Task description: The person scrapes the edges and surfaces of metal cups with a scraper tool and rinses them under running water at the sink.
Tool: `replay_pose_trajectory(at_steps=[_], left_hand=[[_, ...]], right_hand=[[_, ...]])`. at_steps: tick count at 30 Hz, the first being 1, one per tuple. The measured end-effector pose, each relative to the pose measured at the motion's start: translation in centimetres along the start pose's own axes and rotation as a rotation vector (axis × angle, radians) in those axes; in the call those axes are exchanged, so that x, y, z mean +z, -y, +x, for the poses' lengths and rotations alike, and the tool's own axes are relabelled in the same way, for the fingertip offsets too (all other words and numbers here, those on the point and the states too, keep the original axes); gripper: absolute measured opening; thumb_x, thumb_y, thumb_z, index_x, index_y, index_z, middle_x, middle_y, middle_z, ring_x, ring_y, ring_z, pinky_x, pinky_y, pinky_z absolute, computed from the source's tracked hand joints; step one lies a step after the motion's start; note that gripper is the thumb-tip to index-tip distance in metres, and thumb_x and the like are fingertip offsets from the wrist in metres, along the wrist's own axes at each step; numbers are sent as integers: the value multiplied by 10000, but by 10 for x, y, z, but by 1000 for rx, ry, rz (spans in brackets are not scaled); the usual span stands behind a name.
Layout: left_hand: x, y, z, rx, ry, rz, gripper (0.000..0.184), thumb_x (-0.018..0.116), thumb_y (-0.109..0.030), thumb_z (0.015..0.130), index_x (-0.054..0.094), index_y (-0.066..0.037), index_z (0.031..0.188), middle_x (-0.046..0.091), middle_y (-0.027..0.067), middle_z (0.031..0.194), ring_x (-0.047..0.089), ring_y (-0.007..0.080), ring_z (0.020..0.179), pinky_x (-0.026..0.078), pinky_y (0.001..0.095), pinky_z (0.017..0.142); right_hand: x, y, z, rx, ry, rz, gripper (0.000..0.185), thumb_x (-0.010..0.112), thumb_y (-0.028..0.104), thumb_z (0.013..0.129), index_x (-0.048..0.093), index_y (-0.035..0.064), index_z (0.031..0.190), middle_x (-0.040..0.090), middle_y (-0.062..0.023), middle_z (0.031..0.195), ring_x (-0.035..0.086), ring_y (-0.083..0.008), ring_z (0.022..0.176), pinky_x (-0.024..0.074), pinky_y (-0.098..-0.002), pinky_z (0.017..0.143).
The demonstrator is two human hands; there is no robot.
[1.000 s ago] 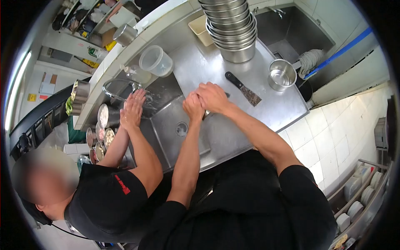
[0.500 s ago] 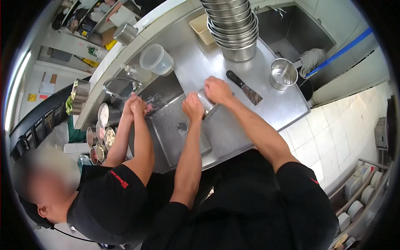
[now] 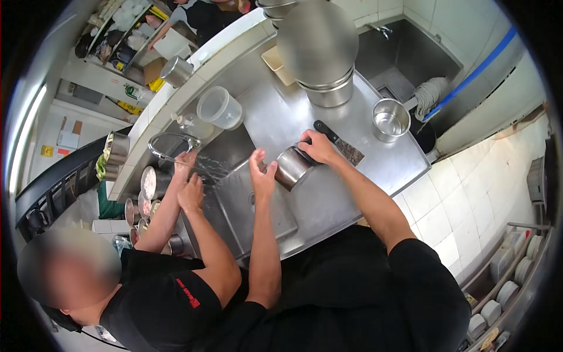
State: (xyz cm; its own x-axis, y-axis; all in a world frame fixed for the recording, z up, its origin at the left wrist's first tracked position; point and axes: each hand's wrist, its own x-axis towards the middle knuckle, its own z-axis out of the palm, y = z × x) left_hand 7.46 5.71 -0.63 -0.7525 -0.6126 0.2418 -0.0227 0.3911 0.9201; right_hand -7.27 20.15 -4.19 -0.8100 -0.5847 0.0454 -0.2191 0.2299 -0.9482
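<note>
A metal pot (image 3: pixel 293 168) lies tilted over the right rim of the steel sink (image 3: pixel 231 202). My right hand (image 3: pixel 317 146) grips its far right edge, fingers closed; the exact hold is partly hidden. Just left of the pot is my left hand (image 3: pixel 262 171), open, its fingers apart and nothing in it. Behind my right hand a scraper (image 3: pixel 350 152) with a black handle lies on the steel counter (image 3: pixel 375 176). To the left, a co-worker's hands (image 3: pixel 189 179) are by the running water under the tap (image 3: pixel 170 146).
A stack of metal pots (image 3: pixel 328 94), partly blurred, stands at the back beside a beige tray (image 3: pixel 275 64). A handled saucepan (image 3: pixel 391 120) sits near the right edge. A clear plastic tub (image 3: pixel 220 108) is behind the sink. The co-worker (image 3: pixel 170 287) stands close on my left.
My left hand has come off the pot and opened. The pot has turned in my right hand, showing more of its side. The co-worker's hands have moved apart.
</note>
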Motion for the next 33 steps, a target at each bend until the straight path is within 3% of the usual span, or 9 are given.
replay_pose_trajectory(at_steps=[3,7,8,12,14,19,21,32,33], left_hand=[[-5,26,-6,-75,48,31,187,624,-192,895,594,-12,939,553,15,805,466,108,711,415,293,640],[18,10,-9,-117,27,52,383,556,-265,948,506,8,685,382,9,558,360,81,597,347,314,526],[21,6,-9,-97,-9,164,402,552,-293,949,531,20,697,428,82,543,386,127,546,364,350,523],[38,-2,-7,-119,-69,303,455,521,-346,956,579,33,712,545,178,581,494,274,522,405,428,559],[48,-7,-5,-78,-104,482,499,465,-386,969,643,20,738,619,241,685,570,437,618,425,518,616],[62,-9,-6,-32,-102,593,522,408,-371,985,668,-3,722,611,263,710,599,468,681,428,558,646],[61,-12,-11,-7,-103,592,529,408,-371,986,658,2,706,615,263,713,592,471,676,419,563,641],[55,5,-13,58,-116,526,462,421,-326,975,664,2,761,618,267,725,590,479,679,413,580,652],[49,1,-24,37,-104,534,462,421,-326,975,664,2,761,618,267,725,590,479,679,413,580,652]], right_hand=[[-2,15,-3,-1,26,-60,243,663,235,804,650,15,906,666,-173,916,642,-304,852,491,-380,782],[-2,27,-6,-102,-7,-125,231,654,220,809,644,7,897,650,-174,921,629,-308,878,484,-387,792],[-3,32,-10,-91,-1,-62,237,654,218,805,632,4,905,640,-188,945,614,-335,906,477,-402,814],[-4,30,-15,-133,-8,-61,194,651,180,808,605,11,892,628,-189,972,591,-366,921,469,-430,821],[-5,28,-18,-167,-15,-92,172,645,166,809,606,16,883,624,-183,961,588,-369,909,469,-437,812],[0,46,-39,-415,-61,-416,125,608,137,808,623,32,874,607,-150,900,581,-358,865,472,-460,736],[-6,37,-26,-303,-182,-212,68,582,105,810,599,40,815,605,-160,876,586,-371,836,477,-468,722],[7,36,-24,-418,11,-265,88,555,102,818,562,16,833,594,-188,862,580,-405,838,466,-491,720],[4,34,-15,-297,-51,-228,91,557,110,825,553,21,846,589,-183,879,573,-407,856,459,-500,738]])
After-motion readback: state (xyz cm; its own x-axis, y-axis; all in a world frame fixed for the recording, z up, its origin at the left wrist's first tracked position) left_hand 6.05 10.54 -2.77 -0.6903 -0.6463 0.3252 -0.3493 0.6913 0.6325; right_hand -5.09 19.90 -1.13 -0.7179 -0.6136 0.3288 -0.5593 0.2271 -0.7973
